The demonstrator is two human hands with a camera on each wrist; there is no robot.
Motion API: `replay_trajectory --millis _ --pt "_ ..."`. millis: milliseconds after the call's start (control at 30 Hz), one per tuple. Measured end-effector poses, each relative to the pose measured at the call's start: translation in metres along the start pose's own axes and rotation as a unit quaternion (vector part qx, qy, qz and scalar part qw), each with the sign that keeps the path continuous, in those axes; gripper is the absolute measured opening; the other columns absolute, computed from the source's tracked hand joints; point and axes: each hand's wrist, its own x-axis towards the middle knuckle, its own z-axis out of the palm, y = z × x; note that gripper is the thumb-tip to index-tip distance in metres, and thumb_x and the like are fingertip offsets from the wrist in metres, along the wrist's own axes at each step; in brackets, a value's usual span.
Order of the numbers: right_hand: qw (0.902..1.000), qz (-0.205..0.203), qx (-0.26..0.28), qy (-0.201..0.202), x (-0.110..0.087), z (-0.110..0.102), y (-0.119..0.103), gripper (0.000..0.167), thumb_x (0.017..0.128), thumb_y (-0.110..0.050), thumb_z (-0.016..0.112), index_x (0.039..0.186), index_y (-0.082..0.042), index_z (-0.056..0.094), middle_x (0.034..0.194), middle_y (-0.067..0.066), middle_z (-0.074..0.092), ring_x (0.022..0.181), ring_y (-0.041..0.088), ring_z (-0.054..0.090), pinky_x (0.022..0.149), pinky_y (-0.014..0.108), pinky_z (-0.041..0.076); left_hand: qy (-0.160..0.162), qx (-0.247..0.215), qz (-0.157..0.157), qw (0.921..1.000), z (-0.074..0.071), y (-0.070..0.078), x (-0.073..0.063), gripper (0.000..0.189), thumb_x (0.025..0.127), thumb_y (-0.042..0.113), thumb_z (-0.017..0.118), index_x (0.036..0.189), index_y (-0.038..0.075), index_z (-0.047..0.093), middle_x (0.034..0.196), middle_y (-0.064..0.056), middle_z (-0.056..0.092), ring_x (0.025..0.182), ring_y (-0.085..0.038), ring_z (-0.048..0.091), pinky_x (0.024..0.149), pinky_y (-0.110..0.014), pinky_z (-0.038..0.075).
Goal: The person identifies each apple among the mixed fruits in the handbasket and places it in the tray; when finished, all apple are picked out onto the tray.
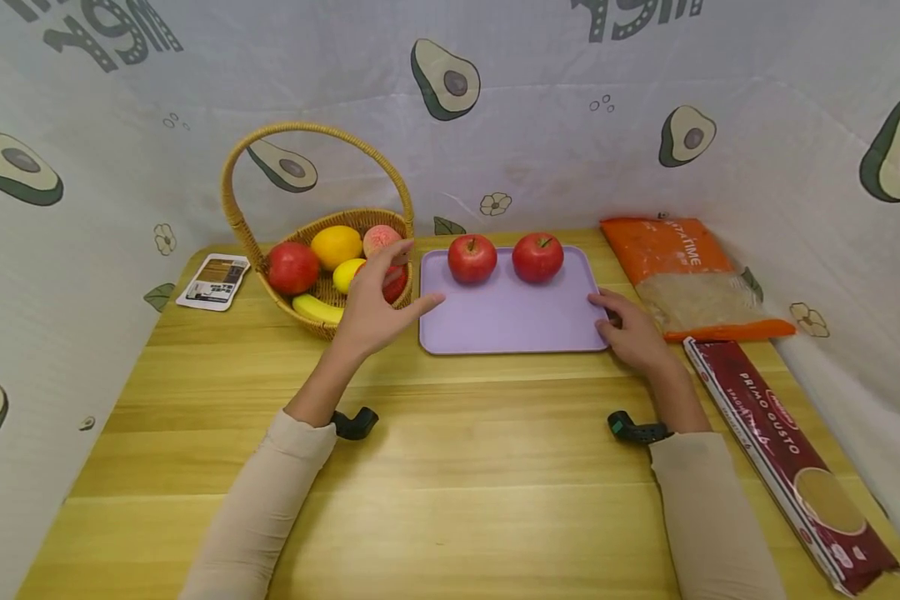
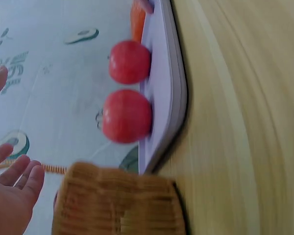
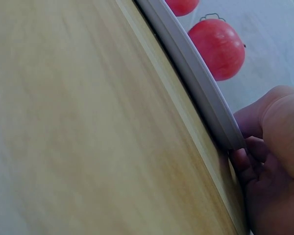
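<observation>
My left hand (image 1: 375, 308) hovers with spread fingers over the right side of a wicker basket (image 1: 317, 127), holding nothing. Inside the basket lie a banana (image 1: 317, 309), a lemon (image 1: 347, 273), a larger yellow fruit (image 1: 337, 247), a pinkish fruit (image 1: 382, 238) and a red fruit (image 1: 293, 267); another red fruit (image 1: 395, 285) is partly hidden behind my left hand. To the right of the basket is a lilac tray (image 1: 513, 321). Two red apples (image 1: 472, 258) stand side by side along its back edge. My right hand (image 3: 279, 161) pinches the tray's right rim between thumb and fingers.
An orange-topped clear bag (image 1: 690, 275) lies behind my right hand. A long dark red spaghetti pack (image 1: 787, 458) runs along the table's right side. Left of the basket lies a small white packet (image 1: 213, 282). A printed cloth (image 1: 540, 125) hangs behind the table (image 1: 465, 475).
</observation>
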Motion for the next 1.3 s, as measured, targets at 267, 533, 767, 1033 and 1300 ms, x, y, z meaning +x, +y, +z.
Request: replay_trajectory --millis 267,533,767,1033,1300 --pt "1.0000 0.002 -0.003 -0.002 0.001 0.001 0.000 0.052 0.107 -0.013 0.046 0.157 -0.003 0.039 0.169 0.023 0.022 0.151 0.048 0.026 0.122 0.066 0.023 0.033 0.055 -0.023 0.9977 -0.033 -0.014 -0.004 0.087 0.080 0.049 0.086 0.152 0.021 0.047 0.150 -0.009 0.051 0.133 -0.027 0.053 0.112 -0.045 0.049" --pt "1.0000 -0.002 -0.001 -0.001 0.001 0.003 0.000 0.052 0.107 -0.014 0.046 0.157 -0.003 0.039 0.169 0.023 0.023 0.152 0.049 0.024 0.122 0.067 0.023 0.026 0.080 -0.054 0.9950 -0.047 -0.021 -0.005 0.088 0.080 0.055 0.083 0.153 0.022 0.047 0.153 -0.008 0.049 0.137 -0.029 0.047 0.115 -0.050 0.045" --pt "1.0000 -0.004 -0.003 0.002 0.000 0.002 0.001 0.052 0.107 -0.013 0.047 0.157 -0.003 0.040 0.168 0.024 0.023 0.151 0.050 0.025 0.121 0.067 0.024 0.019 0.097 -0.075 0.9923 -0.051 -0.023 -0.005 0.090 0.081 0.055 0.082 0.153 0.018 0.045 0.156 -0.009 0.046 0.140 -0.032 0.046 0.114 -0.051 0.046" --pt "0.9999 -0.007 -0.008 0.008 0.001 0.002 0.003 0.052 0.106 -0.012 0.048 0.156 -0.003 0.041 0.168 0.024 0.024 0.151 0.050 0.025 0.121 0.066 0.024 0.005 0.114 -0.109 0.9874 -0.055 -0.029 -0.002 0.094 0.081 0.060 0.079 0.156 0.017 0.042 0.159 -0.010 0.042 0.140 -0.035 0.047 0.115 -0.052 0.045" --pt "0.9999 -0.001 -0.008 0.009 0.000 0.002 0.001 0.052 0.106 -0.013 0.048 0.156 -0.003 0.041 0.168 0.023 0.024 0.152 0.049 0.026 0.121 0.066 0.024 -0.020 0.137 -0.133 0.9814 -0.052 -0.036 -0.001 0.095 0.082 0.063 0.076 0.158 0.017 0.039 0.161 -0.010 0.040 0.137 -0.036 0.049 0.113 -0.057 0.044"
